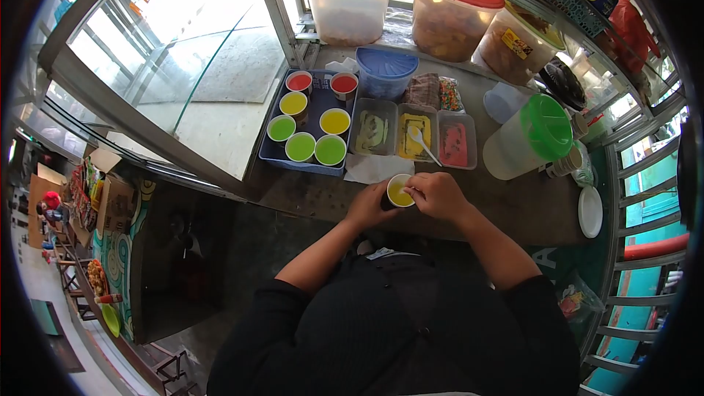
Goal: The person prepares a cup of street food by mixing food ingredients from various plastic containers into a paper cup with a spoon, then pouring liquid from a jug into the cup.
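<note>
Near the counter's front edge, my left hand (368, 207) is wrapped round a paper cup (400, 191) with yellow contents. My right hand (440, 196) is closed in a pinch over the cup's right rim; what its fingertips hold, if anything, is hidden. A white paper sheet (378, 169) lies just beyond the cup. Behind it stand three clear tubs: one with pale green paste (375, 132), one with yellow paste (414, 129) and a white spoon (423, 144), and one with pink paste (454, 143). At the left, a blue tray (304, 166) carries several cups of red, yellow and green.
A blue-lidded tub (386, 73) and bagged sprinkles (449, 94) stand behind the paste tubs. To the right are a green-lidded jug (524, 139) and a white plate (589, 212). Large lidded containers (346, 7) line the back shelf. A glass-and-metal frame (158, 103) bounds the left.
</note>
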The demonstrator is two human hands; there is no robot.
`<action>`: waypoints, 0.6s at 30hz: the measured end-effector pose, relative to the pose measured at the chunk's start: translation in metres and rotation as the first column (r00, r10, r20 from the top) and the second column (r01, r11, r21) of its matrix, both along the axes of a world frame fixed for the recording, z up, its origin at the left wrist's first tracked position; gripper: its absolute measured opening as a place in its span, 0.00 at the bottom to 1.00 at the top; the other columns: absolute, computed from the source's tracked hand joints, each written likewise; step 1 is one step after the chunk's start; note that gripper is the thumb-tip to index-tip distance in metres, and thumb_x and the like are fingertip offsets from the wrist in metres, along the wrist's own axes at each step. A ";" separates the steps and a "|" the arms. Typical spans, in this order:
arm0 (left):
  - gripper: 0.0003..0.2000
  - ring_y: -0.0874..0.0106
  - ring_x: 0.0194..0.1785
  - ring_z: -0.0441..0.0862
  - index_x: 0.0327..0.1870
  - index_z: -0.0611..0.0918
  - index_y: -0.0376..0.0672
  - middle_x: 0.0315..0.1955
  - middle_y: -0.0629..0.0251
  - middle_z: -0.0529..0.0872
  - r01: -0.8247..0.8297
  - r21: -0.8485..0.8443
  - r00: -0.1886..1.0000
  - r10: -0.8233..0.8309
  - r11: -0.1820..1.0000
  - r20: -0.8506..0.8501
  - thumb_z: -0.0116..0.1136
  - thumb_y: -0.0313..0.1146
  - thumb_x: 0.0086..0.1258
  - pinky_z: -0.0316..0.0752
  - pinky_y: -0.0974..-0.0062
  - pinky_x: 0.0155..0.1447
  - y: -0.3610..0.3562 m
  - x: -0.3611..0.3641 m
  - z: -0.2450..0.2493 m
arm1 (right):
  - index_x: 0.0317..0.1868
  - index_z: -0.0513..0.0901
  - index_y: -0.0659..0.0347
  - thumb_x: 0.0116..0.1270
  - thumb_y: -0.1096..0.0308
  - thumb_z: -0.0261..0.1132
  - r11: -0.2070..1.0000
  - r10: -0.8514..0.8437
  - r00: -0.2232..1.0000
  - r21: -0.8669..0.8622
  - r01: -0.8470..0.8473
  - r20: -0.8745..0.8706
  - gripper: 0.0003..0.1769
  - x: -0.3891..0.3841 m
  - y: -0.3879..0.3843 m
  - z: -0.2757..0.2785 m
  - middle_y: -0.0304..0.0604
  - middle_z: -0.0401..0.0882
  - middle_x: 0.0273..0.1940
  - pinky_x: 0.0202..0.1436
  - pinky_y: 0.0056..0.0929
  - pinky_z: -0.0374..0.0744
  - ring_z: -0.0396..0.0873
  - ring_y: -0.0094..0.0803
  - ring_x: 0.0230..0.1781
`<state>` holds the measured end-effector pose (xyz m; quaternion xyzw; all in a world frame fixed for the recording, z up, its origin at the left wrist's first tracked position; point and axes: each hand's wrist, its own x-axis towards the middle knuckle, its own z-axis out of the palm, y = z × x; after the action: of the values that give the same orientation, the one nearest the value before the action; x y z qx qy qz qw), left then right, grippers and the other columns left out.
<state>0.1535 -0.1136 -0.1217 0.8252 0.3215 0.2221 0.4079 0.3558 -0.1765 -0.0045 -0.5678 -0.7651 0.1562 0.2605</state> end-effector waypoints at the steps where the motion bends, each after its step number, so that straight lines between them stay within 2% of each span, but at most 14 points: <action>1: 0.39 0.52 0.63 0.81 0.69 0.75 0.42 0.60 0.51 0.84 0.000 0.003 1.000 0.000 1.000 -0.001 0.78 0.44 0.55 0.76 0.58 0.66 0.000 0.000 0.001 | 0.38 0.88 0.60 0.68 0.63 0.68 1.000 -0.017 1.000 -0.027 0.017 -0.018 0.09 0.001 -0.002 -0.002 0.49 0.87 0.35 0.39 0.43 0.82 0.85 0.49 0.35; 8: 0.40 0.51 0.62 0.81 0.72 0.73 0.44 0.59 0.50 0.84 0.013 0.061 1.000 -0.014 0.998 0.017 0.77 0.45 0.58 0.76 0.59 0.65 -0.001 -0.001 0.001 | 0.42 0.88 0.61 0.70 0.64 0.67 0.988 -0.152 0.946 -0.044 0.145 -0.286 0.09 0.002 -0.006 -0.026 0.51 0.88 0.38 0.42 0.43 0.83 0.86 0.51 0.37; 11: 0.40 0.51 0.63 0.81 0.72 0.73 0.44 0.60 0.50 0.83 0.008 0.056 1.000 -0.008 0.998 0.001 0.77 0.46 0.58 0.76 0.59 0.66 -0.001 -0.001 0.001 | 0.40 0.88 0.61 0.71 0.65 0.67 0.982 -0.119 0.976 0.126 0.143 -0.185 0.08 0.006 -0.006 -0.018 0.51 0.88 0.38 0.42 0.43 0.83 0.86 0.51 0.37; 14: 0.39 0.52 0.63 0.81 0.70 0.75 0.43 0.59 0.50 0.84 0.005 0.048 1.000 -0.006 0.999 0.015 0.78 0.46 0.57 0.76 0.58 0.66 -0.001 -0.001 0.005 | 0.39 0.87 0.61 0.70 0.64 0.67 0.984 -0.160 0.980 0.056 0.168 -0.120 0.08 0.005 -0.013 -0.017 0.51 0.88 0.38 0.41 0.44 0.83 0.86 0.52 0.37; 18: 0.38 0.52 0.63 0.81 0.69 0.76 0.43 0.59 0.50 0.84 0.016 0.056 0.999 -0.018 0.998 0.049 0.78 0.46 0.56 0.76 0.58 0.66 0.000 -0.001 0.000 | 0.38 0.87 0.62 0.70 0.65 0.68 0.984 -0.154 0.973 0.061 0.167 -0.173 0.09 -0.009 -0.015 -0.031 0.51 0.87 0.37 0.40 0.44 0.82 0.85 0.52 0.37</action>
<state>0.1528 -0.1134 -0.1222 0.8331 0.2979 0.2479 0.3946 0.3473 -0.1917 -0.0354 -0.6025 -0.6972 0.1531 0.3569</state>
